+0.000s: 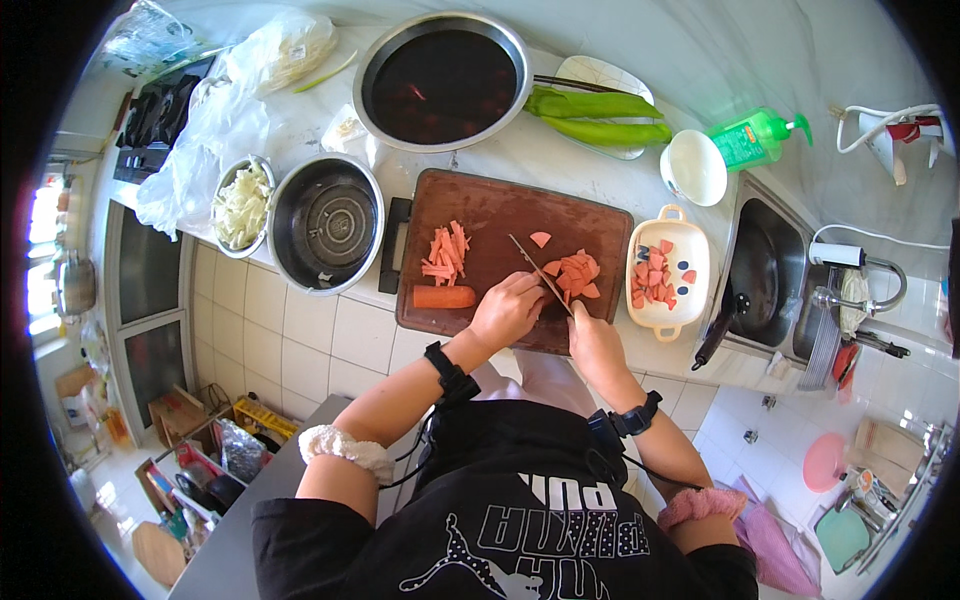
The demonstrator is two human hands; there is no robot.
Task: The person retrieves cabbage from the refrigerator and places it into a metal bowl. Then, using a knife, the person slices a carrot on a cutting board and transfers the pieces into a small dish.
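Observation:
My right hand (596,337) grips a kitchen knife (541,266), its blade slanting up and left over the brown cutting board (510,202). Curled close against the blade's left side is my left hand (510,306); whatever lies under its fingers is hidden. Right of the blade lies a heap of pinkish-orange wedge slices (577,273), with one loose slice (540,239) above it. On the board's left part are a pile of thin orange-pink sticks (448,253) and a thick carrot piece (444,297).
A cream two-handled dish (699,322) with similar pieces stands right of the board, near the sink (739,217). To the left are a metal basin (330,247) and a bowl of white shreds (244,206). Behind sit a basin of dark liquid (442,82) and long green peppers (600,120).

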